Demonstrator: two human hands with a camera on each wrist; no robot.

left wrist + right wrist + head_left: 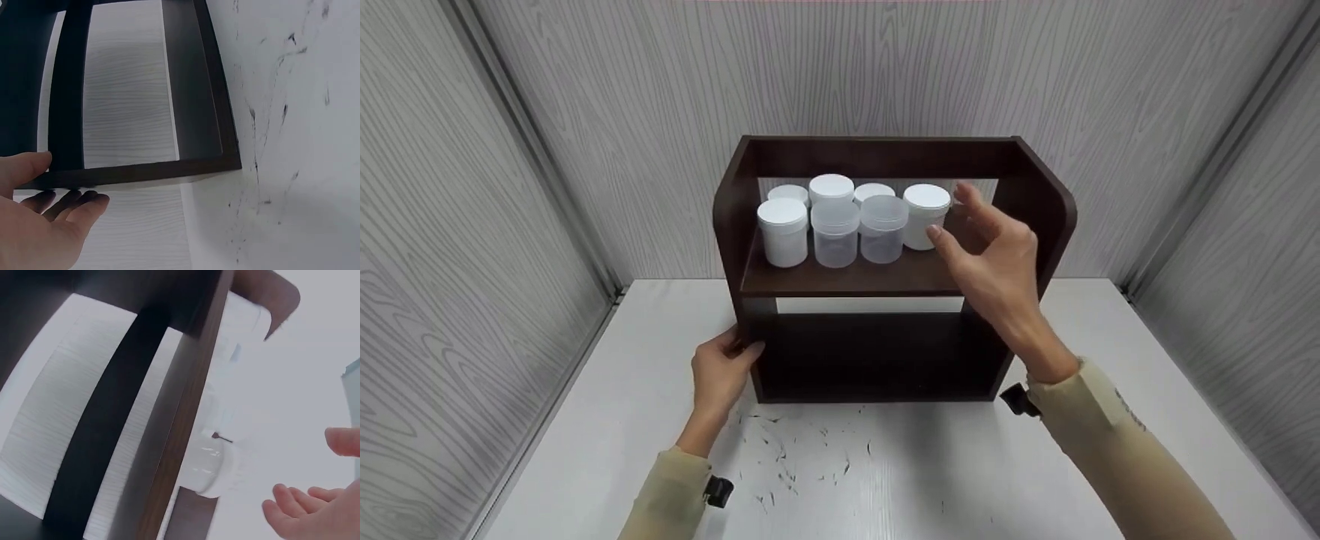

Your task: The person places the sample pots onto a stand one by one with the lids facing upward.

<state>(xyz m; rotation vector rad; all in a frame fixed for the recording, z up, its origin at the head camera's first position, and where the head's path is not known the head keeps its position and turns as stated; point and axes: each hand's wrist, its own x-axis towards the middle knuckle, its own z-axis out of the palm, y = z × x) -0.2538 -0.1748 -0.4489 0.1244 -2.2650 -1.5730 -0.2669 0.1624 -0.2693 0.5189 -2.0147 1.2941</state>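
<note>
A dark brown two-tier shelf [855,283] stands on the table. My left hand [723,370] grips its left side panel; in the left wrist view the thumb [32,166] lies on one side of the panel and the fingers on the other. On the upper tier are several white-lidded jars, one at the front left [784,234], and two clear, lidless containers [835,238] [883,234] in the front row. My right hand [997,259] is raised before the tier's right end, thumb and fingers spread and holding nothing, nearest to the rightmost white-lidded jar [924,217].
The lower tier [870,360] shows its bare dark board. Dark scuff marks [780,457] streak the white tabletop [900,480] in front of the shelf. Wood-patterned grey walls [885,75] rise behind and on both sides.
</note>
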